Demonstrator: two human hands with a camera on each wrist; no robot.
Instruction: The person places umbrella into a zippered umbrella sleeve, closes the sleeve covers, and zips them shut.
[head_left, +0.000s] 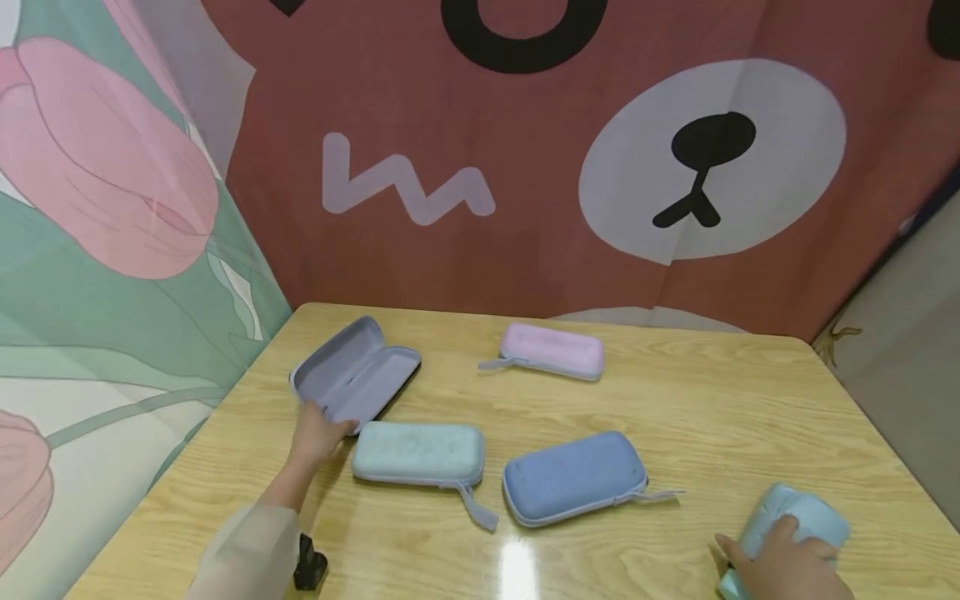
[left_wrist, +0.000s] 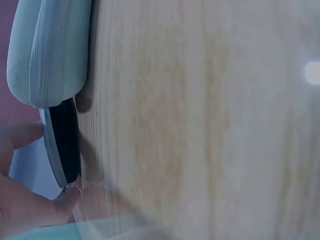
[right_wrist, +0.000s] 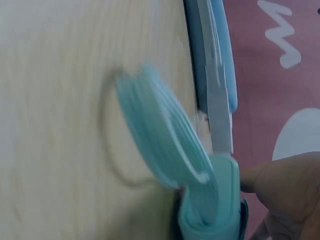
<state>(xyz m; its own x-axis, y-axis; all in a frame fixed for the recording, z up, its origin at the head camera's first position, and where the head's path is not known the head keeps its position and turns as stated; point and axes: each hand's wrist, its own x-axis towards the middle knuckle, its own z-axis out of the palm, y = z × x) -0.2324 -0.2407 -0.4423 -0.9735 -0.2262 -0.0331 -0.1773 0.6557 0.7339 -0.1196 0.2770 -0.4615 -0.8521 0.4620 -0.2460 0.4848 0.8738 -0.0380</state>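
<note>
At the table's left, an unzipped glasses case (head_left: pixel 367 383) lies open, its grey lining showing. My left hand (head_left: pixel 315 433) holds its near end, thumb and fingers on the rim; the left wrist view shows fingers (left_wrist: pixel 30 135) against that end. Right beside it lies a closed mint zip case (head_left: pixel 420 452). On the right side, my right hand (head_left: pixel 795 567) grips what looks like a compact folding umbrella (head_left: pixel 813 512), light blue. Its teal handle (right_wrist: pixel 212 200) with a ribbed strap loop (right_wrist: pixel 160 125) shows in the right wrist view. The palm hides part of it.
A closed blue zip case (head_left: pixel 573 479) with a grey pull strap lies mid-table. Farther back is a pink zip case (head_left: pixel 555 350). The wooden table (head_left: pixel 675 400) meets a brown cloth backdrop (head_left: pixel 420 267) printed with a bear.
</note>
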